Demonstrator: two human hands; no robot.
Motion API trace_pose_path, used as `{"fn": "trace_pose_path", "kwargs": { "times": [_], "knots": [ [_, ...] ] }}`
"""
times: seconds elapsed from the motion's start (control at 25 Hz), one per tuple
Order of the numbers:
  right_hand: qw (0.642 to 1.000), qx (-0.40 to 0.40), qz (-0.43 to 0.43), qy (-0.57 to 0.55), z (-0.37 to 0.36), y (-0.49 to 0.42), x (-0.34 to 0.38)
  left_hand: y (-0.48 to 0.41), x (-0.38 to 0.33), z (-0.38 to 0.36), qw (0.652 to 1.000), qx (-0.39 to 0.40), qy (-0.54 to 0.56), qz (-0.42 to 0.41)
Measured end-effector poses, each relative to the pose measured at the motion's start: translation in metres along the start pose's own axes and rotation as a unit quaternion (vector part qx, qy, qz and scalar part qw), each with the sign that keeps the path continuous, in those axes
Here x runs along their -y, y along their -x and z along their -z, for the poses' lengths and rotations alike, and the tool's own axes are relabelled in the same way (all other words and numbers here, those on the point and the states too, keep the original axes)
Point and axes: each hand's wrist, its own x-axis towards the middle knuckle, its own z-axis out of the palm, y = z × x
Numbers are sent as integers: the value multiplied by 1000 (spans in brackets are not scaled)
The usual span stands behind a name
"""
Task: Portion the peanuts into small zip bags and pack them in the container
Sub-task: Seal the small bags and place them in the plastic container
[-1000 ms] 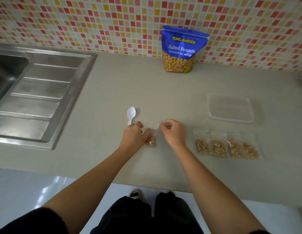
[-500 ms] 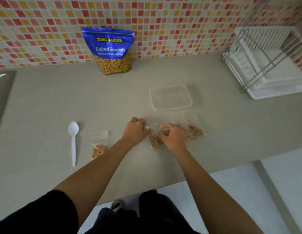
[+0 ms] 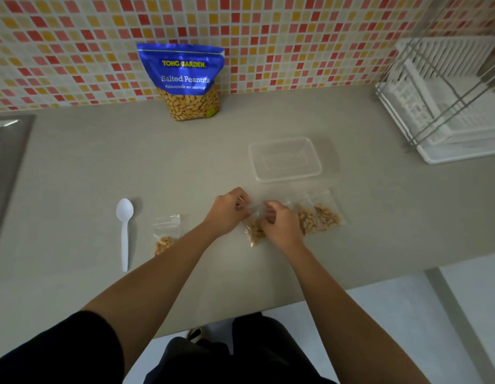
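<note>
Little moved since half-second back: left hand [image 3: 227, 210] and right hand [image 3: 279, 225] still pinch zip bag [image 3: 253, 231] top; container [image 3: 285, 159] just beyond, right hand nearer.

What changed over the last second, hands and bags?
Both hands let go of the zip bag beside the spoon; that lone bag now lies free. The left hand and right hand moved right to the row of filled bags and pinch the top of the leftmost bag. The container, peanut pouch and spoon look unmoved; the camera turned right.
</note>
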Motion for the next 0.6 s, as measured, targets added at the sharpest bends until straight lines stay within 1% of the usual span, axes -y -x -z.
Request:
{"fn": "trace_pose_path", "kwargs": {
  "times": [0.2, 0.32, 0.4, 0.48, 0.6],
  "knots": [
    [991, 13, -22, -133, -18, 7, 16, 12, 11, 23, 1000, -21, 7, -5],
    [969, 34, -57, -239, -34, 15, 19, 17, 17, 36, 1000, -28, -9, 8],
    [950, 19, -76, -302, -45, 19, 21, 23, 21, 42, 1000, -15, -20, 11],
    [940, 2, -76, -333, -51, 20, 23, 29, 21, 46, 1000, -12, -6, 11],
    [926, 13, -86, -367, -54, 24, 28, 35, 21, 47, 1000, -17, -11, -3]
  ]
}}
